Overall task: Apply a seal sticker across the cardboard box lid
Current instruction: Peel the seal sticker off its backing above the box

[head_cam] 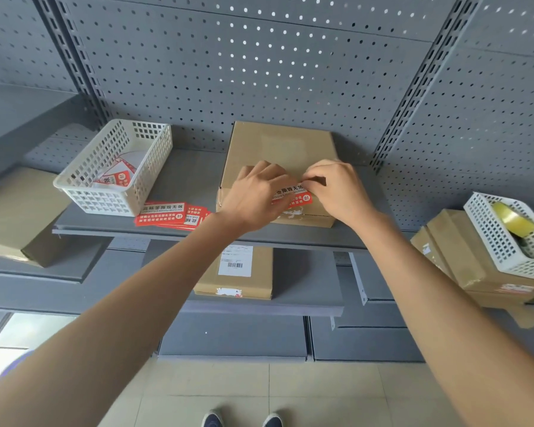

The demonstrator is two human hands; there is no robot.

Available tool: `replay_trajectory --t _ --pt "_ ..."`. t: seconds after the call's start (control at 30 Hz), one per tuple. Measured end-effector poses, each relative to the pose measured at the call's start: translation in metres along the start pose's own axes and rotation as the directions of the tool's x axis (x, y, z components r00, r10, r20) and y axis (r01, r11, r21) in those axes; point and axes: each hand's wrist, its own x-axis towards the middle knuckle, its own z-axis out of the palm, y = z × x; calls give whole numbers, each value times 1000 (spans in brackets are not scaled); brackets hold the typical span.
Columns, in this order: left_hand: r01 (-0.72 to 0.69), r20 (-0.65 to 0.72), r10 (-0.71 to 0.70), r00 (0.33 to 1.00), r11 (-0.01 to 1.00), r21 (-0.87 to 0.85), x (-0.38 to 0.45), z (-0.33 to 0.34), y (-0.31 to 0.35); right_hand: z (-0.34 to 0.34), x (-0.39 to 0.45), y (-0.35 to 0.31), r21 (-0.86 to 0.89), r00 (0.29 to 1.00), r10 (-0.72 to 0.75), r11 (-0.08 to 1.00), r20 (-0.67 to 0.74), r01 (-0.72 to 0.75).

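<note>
Red-and-white rectangular seal sticker (292, 195) with black printed characters: lying over the front edge of the brown cardboard box (279, 155), between both hands, its upper white band on the lid, its red lower part bending down onto the front face. Left hand (255, 195): knuckles up, fingers curled down onto the sticker's left end, pressed against the box top. Right hand (336, 188): thumb and forefinger pinched together on the sticker's upper right corner, remaining fingers folded. Whether the sticker is fully stuck down: cannot tell, much of it hidden beneath the hands. Torn white paper remnants on the box front just below the sticker.

Box sitting closed on the grey metal shelf (179, 180), back against the grey perforated panel (259, 72). Just left of the box, at the shelf's front edge: fanned pile of spare red stickers (167, 215) of the same print. Behind that pile: white plastic lattice basket (117, 167) with white and red paper scraps inside. On the lower shelf, directly beneath: flat cardboard parcel (238, 272) bearing a white barcode label. Far right: second white lattice basket (512, 235) tilted on stacked cardboard boxes (457, 251), roll of yellowish tape (512, 218) inside. Far left: another brown carton (16, 217). At the bottom edge, tips of two dark shoes (242, 420) on pale floor tiles.
</note>
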Motion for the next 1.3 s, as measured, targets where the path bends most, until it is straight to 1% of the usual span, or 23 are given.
replay_trajectory --t 0.17,0.4,0.57,0.7,0.87,1.0,1.1,1.23,1.3 --pt "24 -12 -24 1000 1000 -5 -2 5 0 2 0 -1 46 1000 23 999 -21 -22" --pt "42 -46 -42 998 999 -17 -3 7 1 1 1 -6 95 998 64 994 -17 -62" --pt "58 -44 -58 997 998 -7 -3 7 2 -1 3 -8 115 994 103 988 22 -105" --pt "64 -54 -64 996 998 -7 -3 8 3 -5 7 -12 120 984 150 980 93 -161" --pt "80 -49 -79 996 997 3 -3 7 4 -8 18 -17 39 959 215 973 187 -226" --pt "87 -43 -87 995 996 -1 -2 6 5 -6 24 -20 -44 953 222 975 205 -218" --pt "95 -26 -95 995 995 -14 -1 4 4 -3 23 -24 -101 959 212 975 190 -196" --pt "99 -31 -100 995 995 -19 -2 6 5 2 20 -26 -271 972 159 956 172 -109" --pt "100 -39 -100 994 995 -17 -2 6 5 4 17 -28 -321 979 137 944 153 -82"
